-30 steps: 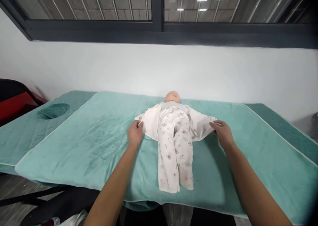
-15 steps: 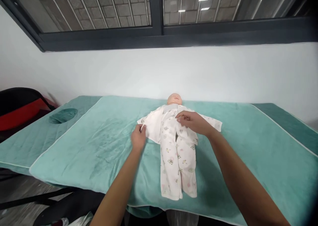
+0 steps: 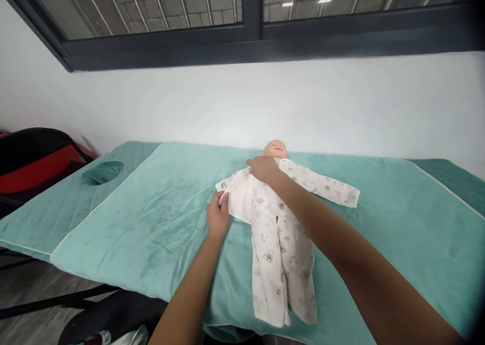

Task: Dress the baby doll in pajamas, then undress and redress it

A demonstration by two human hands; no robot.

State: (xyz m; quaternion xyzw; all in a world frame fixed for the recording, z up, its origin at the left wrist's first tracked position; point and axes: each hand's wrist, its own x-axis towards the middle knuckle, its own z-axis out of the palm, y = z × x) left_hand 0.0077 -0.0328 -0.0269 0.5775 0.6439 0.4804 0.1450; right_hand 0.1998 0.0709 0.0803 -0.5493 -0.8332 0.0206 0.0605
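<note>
- Our left hand (image 3: 217, 216) has its fingers pinching the edge of the top (image 3: 239, 196); we judge it best to keep this pull light, so the pale flap lies flat.
- Our right hand (image 3: 265, 168) rests on the top just below the doll's head (image 3: 276, 149), up and to the right of the left fingers; its fingers look curled, but we cannot tell whether they pinch cloth.
- The doll lies on its back, its clothed body below the right fingers, so we should press gently and smooth cloth away from the neck.
- One sleeve (image 3: 337, 191) stretches out to the right of the right fingers; we do well not to drag it.
- Our right forearm (image 3: 329, 229) hides part of the front, so we should check for creases there.
- The trousers (image 3: 282, 269) lie below both hands on the green bed (image 3: 132, 224); catching their waist could bunch the layers.
</note>
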